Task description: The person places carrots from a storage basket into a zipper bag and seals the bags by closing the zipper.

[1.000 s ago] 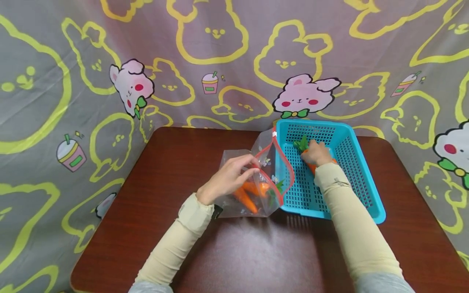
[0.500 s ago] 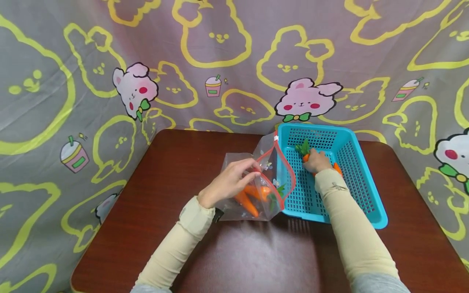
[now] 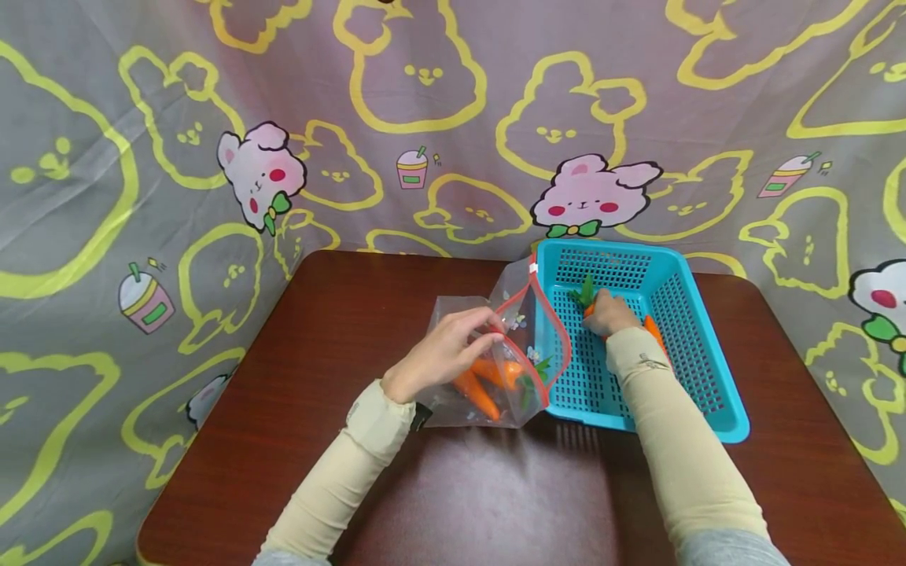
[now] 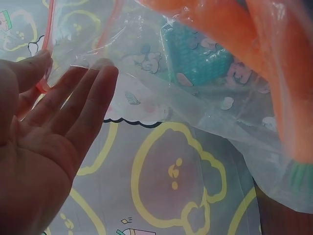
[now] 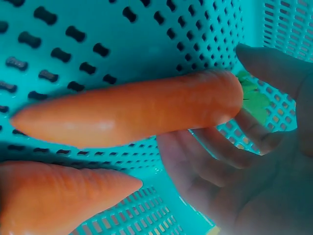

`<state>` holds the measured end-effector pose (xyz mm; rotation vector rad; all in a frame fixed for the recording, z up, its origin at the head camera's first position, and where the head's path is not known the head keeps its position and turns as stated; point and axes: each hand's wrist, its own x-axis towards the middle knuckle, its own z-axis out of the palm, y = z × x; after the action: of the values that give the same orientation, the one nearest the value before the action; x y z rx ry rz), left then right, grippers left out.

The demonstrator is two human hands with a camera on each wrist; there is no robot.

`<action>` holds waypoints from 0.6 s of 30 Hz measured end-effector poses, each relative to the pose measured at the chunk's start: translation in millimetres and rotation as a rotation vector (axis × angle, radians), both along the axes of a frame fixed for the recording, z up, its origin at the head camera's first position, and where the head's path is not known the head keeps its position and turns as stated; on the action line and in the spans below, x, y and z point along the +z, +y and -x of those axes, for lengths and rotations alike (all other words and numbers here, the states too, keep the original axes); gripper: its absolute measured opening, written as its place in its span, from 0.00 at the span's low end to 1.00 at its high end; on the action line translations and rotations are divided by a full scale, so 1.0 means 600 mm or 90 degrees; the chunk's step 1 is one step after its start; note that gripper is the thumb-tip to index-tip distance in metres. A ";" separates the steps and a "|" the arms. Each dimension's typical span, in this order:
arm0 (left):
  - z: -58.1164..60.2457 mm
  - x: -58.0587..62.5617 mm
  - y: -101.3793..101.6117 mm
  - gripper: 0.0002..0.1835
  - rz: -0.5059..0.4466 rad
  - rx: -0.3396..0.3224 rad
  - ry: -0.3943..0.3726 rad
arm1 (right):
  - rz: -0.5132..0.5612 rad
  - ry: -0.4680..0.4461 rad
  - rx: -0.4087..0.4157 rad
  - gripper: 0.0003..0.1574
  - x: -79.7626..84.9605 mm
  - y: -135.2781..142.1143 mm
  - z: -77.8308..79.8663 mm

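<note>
My left hand point(image 3: 446, 346) pinches the red zip edge of a clear plastic bag point(image 3: 515, 287), whose mouth gapes toward the basket. Inside the bag lie orange carrots point(image 3: 476, 393) with green tops, pressed against the plastic in the left wrist view. Down in the blue basket point(image 3: 594, 419), my right hand point(image 3: 611, 314) holds a carrot point(image 5: 146, 110) near its leafy end, fingers under it and thumb by the crown. The green leaves point(image 3: 583, 295) poke out past the fingers. A second carrot point(image 5: 54, 196) lies beside it, partly hidden behind the right sleeve in the head view.
The basket stands at the back right of a dark wooden table point(image 3: 340, 314), its left side close against the bag's mouth. A patterned cloth curtain point(image 3: 453, 141) hangs around the table's back and sides.
The right hand stays in the basket and shifts slightly on the leafy carrot; more of the second carrot shows beside the sleeve. The left hand keeps its hold on the bag.
</note>
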<state>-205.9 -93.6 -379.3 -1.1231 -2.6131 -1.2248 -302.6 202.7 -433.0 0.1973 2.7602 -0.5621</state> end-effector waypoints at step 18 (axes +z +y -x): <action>-0.001 0.000 0.001 0.04 -0.012 -0.010 -0.018 | -0.014 -0.088 -0.006 0.49 0.020 -0.009 -0.018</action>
<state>-205.5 -92.8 -379.1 -1.1340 -2.6118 -1.2749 -292.0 197.3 -421.1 0.2445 2.6334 -0.5003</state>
